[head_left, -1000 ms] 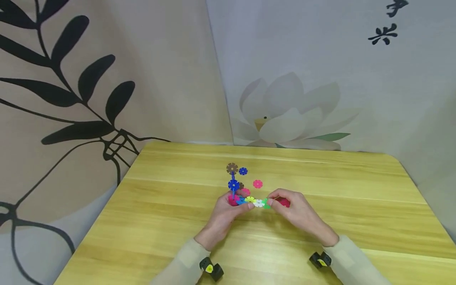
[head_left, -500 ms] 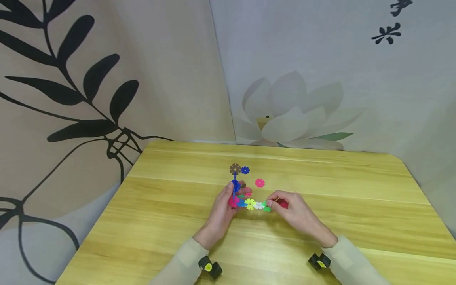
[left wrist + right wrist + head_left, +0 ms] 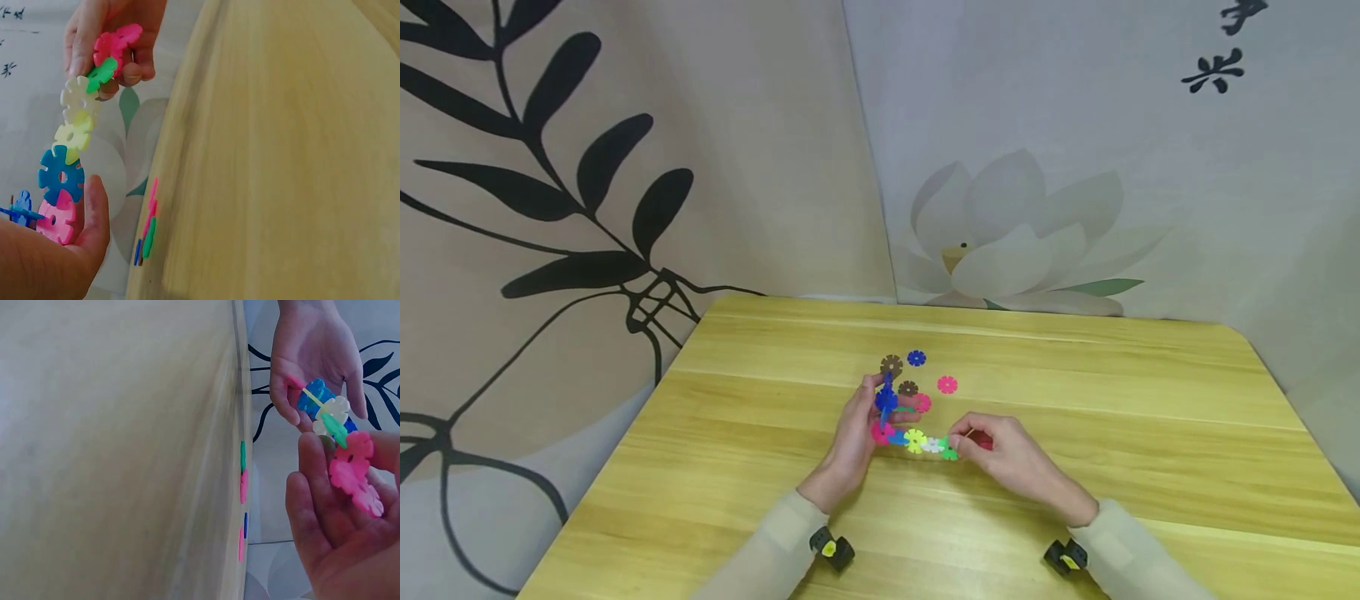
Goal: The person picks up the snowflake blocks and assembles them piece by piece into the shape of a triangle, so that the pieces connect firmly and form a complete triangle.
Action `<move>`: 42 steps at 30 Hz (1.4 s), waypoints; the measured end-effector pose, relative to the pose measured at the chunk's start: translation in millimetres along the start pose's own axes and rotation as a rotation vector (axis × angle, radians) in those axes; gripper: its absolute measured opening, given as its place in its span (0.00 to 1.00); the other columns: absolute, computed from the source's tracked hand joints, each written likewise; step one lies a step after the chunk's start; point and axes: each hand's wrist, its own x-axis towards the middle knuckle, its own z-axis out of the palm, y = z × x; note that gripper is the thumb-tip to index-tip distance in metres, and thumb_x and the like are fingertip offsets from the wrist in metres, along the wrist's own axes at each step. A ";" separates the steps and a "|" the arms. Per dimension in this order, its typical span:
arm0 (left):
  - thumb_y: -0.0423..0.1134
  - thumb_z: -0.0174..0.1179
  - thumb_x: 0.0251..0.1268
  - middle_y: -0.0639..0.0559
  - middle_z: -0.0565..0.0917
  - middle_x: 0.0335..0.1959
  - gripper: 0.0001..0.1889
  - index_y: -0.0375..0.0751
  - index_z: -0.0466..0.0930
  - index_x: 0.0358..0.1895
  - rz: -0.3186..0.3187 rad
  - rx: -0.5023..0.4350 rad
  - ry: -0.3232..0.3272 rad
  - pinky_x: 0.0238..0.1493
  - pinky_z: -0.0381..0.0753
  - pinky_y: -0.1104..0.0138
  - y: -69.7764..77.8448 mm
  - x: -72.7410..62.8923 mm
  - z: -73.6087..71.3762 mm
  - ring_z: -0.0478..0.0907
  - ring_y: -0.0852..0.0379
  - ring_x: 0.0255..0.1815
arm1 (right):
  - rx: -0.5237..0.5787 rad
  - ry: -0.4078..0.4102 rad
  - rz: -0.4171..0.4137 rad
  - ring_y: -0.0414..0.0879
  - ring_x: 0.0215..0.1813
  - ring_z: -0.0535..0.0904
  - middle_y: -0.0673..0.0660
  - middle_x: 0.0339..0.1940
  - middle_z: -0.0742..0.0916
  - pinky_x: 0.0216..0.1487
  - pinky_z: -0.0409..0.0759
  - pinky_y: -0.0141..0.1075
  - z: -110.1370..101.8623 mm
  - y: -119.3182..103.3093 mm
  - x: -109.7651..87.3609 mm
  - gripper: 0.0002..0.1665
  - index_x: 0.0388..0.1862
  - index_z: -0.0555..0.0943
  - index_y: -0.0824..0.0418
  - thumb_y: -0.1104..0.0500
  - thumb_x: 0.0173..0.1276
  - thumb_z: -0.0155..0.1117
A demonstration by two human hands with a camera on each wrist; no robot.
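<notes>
A chain of plastic snowflake discs hangs between my hands, linked at the slots: pink (image 3: pixel 882 432), yellow (image 3: pixel 915 441), white (image 3: pixel 933 445) and green (image 3: pixel 950 450). At its left end, blue discs (image 3: pixel 887 400) and a brown disc (image 3: pixel 891 365) branch away. My right hand (image 3: pixel 1011 458) pinches the chain near the green disc; pink discs (image 3: pixel 353 469) lie over its palm in the right wrist view. My left hand (image 3: pixel 850 442) has its fingers extended beside the chain's left end. Its thumb stands free, and the pink disc (image 3: pixel 57 222) sits against the hand.
Loose discs lie flat on the wooden table (image 3: pixel 737 400) beyond the hands: one blue (image 3: pixel 916 357), one brown (image 3: pixel 907 388), two pink (image 3: pixel 947 384) and a partly hidden green one (image 3: pixel 904 409). Behind the table stands a patterned wall (image 3: pixel 775 167).
My left hand has loosened from the chain, its thumb lifting off the yellow disc and its fingers straightening. Both hands and the chain have shifted slightly left and nearer to me.
</notes>
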 end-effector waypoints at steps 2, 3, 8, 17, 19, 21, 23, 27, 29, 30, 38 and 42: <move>0.68 0.31 0.81 0.30 0.78 0.65 0.36 0.42 0.59 0.73 0.008 0.023 0.001 0.56 0.82 0.58 -0.5 0.6 -1.9 0.82 0.38 0.59 | -0.006 -0.009 -0.005 0.45 0.38 0.82 0.45 0.33 0.87 0.40 0.84 0.33 1.7 0.0 0.8 0.06 0.42 0.86 0.56 0.56 0.77 0.64; 0.68 0.31 0.82 0.30 0.79 0.64 0.35 0.42 0.61 0.70 0.008 0.028 0.006 0.54 0.83 0.58 -1.1 1.2 -2.8 0.83 0.39 0.58 | -0.006 -0.013 -0.009 0.44 0.38 0.82 0.45 0.33 0.87 0.41 0.84 0.33 2.4 0.0 1.2 0.06 0.42 0.86 0.56 0.56 0.77 0.64; 0.62 0.38 0.84 0.36 0.85 0.53 0.26 0.41 0.68 0.55 0.029 -0.022 0.090 0.48 0.85 0.61 -4.8 2.4 -4.6 0.86 0.50 0.46 | 0.006 -0.036 -0.027 0.42 0.39 0.83 0.44 0.33 0.87 0.41 0.84 0.34 5.6 -0.4 4.0 0.06 0.42 0.86 0.56 0.55 0.77 0.65; 0.53 0.47 0.84 0.49 0.85 0.39 0.20 0.39 0.74 0.56 0.048 -0.061 0.204 0.32 0.79 0.70 -5.6 -2.2 -3.3 0.78 0.58 0.29 | -0.027 -0.105 -0.031 0.40 0.40 0.83 0.44 0.36 0.87 0.46 0.84 0.34 7.8 -1.2 12.4 0.06 0.42 0.86 0.54 0.55 0.77 0.64; 0.51 0.47 0.84 0.49 0.84 0.38 0.20 0.36 0.74 0.56 0.034 -0.063 0.205 0.29 0.78 0.72 -5.5 -2.7 -4.1 0.76 0.59 0.27 | -0.033 -0.126 -0.029 0.40 0.40 0.82 0.44 0.36 0.87 0.45 0.84 0.34 8.6 -0.2 14.5 0.06 0.42 0.86 0.54 0.55 0.77 0.64; 0.49 0.48 0.84 0.49 0.84 0.37 0.20 0.33 0.73 0.57 0.020 -0.059 0.202 0.28 0.77 0.72 -5.8 -3.1 -5.4 0.75 0.60 0.26 | -0.033 -0.153 -0.024 0.40 0.40 0.82 0.44 0.36 0.87 0.44 0.84 0.34 9.6 0.8 16.4 0.06 0.43 0.86 0.55 0.56 0.77 0.64; 0.49 0.48 0.84 0.49 0.84 0.36 0.21 0.31 0.73 0.57 0.008 -0.054 0.200 0.27 0.76 0.72 -5.9 -3.5 -6.8 0.75 0.60 0.25 | -0.029 -0.182 -0.023 0.41 0.38 0.82 0.45 0.36 0.87 0.42 0.84 0.34 10.6 1.6 18.2 0.07 0.43 0.86 0.56 0.56 0.77 0.63; 0.50 0.49 0.83 0.50 0.85 0.36 0.22 0.31 0.73 0.58 -0.010 -0.041 0.205 0.27 0.77 0.72 -6.5 -4.3 -9.7 0.75 0.60 0.25 | -0.021 -0.235 -0.024 0.41 0.35 0.83 0.46 0.35 0.88 0.39 0.85 0.34 11.7 1.4 21.9 0.07 0.46 0.86 0.57 0.57 0.78 0.63; 0.51 0.50 0.83 0.50 0.85 0.36 0.23 0.31 0.73 0.58 -0.020 -0.033 0.206 0.27 0.77 0.73 -6.9 -4.7 -11.5 0.75 0.61 0.25 | -0.024 -0.250 -0.024 0.41 0.32 0.82 0.47 0.33 0.88 0.37 0.85 0.35 11.0 0.2 24.6 0.07 0.46 0.86 0.58 0.58 0.78 0.62; 0.51 0.50 0.83 0.50 0.85 0.36 0.23 0.31 0.73 0.58 -0.024 -0.031 0.207 0.27 0.77 0.72 -7.0 -5.1 -12.2 0.75 0.61 0.25 | -0.031 -0.251 -0.030 0.41 0.32 0.82 0.48 0.33 0.88 0.36 0.85 0.35 10.4 -0.6 26.6 0.07 0.46 0.86 0.58 0.59 0.77 0.62; 0.52 0.51 0.82 0.49 0.85 0.36 0.22 0.32 0.73 0.57 -0.035 -0.026 0.213 0.27 0.77 0.73 -8.0 -8.9 -18.2 0.75 0.60 0.26 | -0.168 -0.183 -0.079 0.43 0.46 0.84 0.53 0.43 0.90 0.48 0.85 0.34 1.2 -5.4 51.2 0.07 0.48 0.86 0.62 0.64 0.75 0.65; 0.52 0.50 0.82 0.50 0.85 0.37 0.23 0.32 0.73 0.58 -0.039 -0.021 0.211 0.27 0.77 0.73 -8.7 -10.2 -19.7 0.75 0.61 0.26 | -0.222 -0.153 -0.102 0.46 0.50 0.85 0.54 0.45 0.90 0.52 0.86 0.40 0.4 -2.5 64.4 0.09 0.48 0.87 0.62 0.67 0.72 0.66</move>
